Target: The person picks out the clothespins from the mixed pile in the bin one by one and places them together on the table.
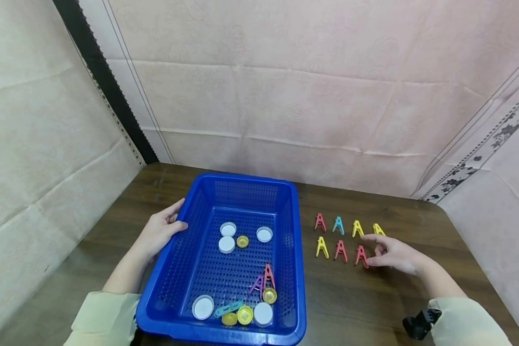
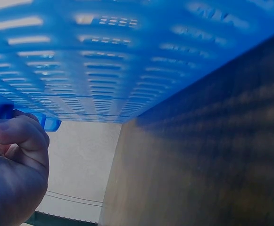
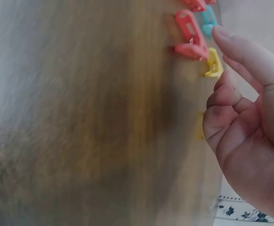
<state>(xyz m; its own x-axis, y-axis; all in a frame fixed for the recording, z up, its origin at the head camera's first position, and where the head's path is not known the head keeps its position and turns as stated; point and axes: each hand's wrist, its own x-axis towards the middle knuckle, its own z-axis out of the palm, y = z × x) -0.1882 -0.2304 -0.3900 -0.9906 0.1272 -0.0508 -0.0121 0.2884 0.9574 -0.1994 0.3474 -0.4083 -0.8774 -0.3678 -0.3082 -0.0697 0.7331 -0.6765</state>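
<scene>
My left hand (image 1: 160, 233) grips the left rim of a blue plastic basket (image 1: 300, 269), thumb over the edge. In the left wrist view, curled fingers (image 2: 21, 136) are at the rim beside the slotted wall. My right hand (image 1: 395, 254) is over the right of the table, thumb and index finger spread, holding nothing. Nearest its thumb stands a red clothespin (image 1: 361, 256); a yellow clothespin (image 1: 378, 229) is partly hidden behind the index finger. Beside these stand another red clothespin (image 1: 340, 251), a blue clothespin (image 1: 338, 225) and a yellow clothespin (image 1: 322, 247), in two rows.
Inside the basket lie several white caps (image 1: 203, 307), several yellow caps (image 1: 244, 315), a teal clothespin (image 1: 228, 309), a purple clothespin (image 1: 257, 284) and a red clothespin (image 1: 268, 276). Pale cloth (image 1: 285, 105) hangs behind the brown wooden table (image 1: 346, 302) and at both sides.
</scene>
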